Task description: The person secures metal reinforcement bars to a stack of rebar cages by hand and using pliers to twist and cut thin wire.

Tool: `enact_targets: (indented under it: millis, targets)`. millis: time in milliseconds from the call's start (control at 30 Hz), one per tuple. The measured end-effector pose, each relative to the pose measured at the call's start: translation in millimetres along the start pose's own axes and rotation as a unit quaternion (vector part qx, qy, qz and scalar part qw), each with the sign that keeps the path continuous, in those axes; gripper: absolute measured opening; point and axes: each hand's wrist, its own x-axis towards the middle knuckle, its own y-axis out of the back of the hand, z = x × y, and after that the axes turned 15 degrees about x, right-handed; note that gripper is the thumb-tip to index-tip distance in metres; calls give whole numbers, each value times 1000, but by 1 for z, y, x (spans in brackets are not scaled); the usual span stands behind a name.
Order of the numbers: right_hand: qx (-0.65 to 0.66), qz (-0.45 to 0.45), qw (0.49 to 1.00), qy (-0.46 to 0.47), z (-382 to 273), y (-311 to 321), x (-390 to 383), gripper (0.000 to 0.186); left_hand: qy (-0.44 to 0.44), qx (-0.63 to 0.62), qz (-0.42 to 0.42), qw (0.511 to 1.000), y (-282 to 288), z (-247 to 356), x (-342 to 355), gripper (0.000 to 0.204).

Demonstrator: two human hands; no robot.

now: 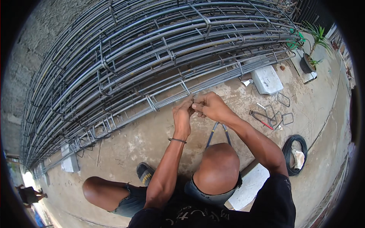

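Steel rebar [224, 78] — grey, ribbed, closely bundled — near the left hand [183, 110]

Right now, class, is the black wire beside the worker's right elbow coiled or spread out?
Coiled: the black wire lies on the concrete floor as a ring of many looped strands.

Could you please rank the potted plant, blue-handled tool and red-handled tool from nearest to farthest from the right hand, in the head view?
1. Blue-handled tool, below the right hand.
2. Red-handled tool, on the floor, right.
3. Potted plant, upper right.
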Motion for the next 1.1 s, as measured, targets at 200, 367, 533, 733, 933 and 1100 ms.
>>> enact_targets:
  millis: [200, 367, 533, 733, 933, 1100]
  targets:
    - [-355, 38, 933, 49, -36, 14, 25, 43, 61, -157, 36, 985, -18, 1, 8, 23]
    - [-365, -63, 927, -55, -36, 3, 57, 36, 14, -81, 59, 995, -16, -2, 4, 18]
    - [-456, -147, 877, -27, -44, 11, 72, 33, 107, -65, 15, 992, 15, 5, 7, 19]
    - [-404, -133, 849, 315, 22, 50, 54, 10, 49, 3, 60, 997, 5, 26, 14, 28]
    - [-327, 161, 832, 419, 101, -4, 30, 12, -221, 592, 41, 774, -39, 62, 58, 19]
    - [394, 231, 888, 49, 60, -96, 44, 23, -161, 911, -13, 378, -98, 8, 44, 30]
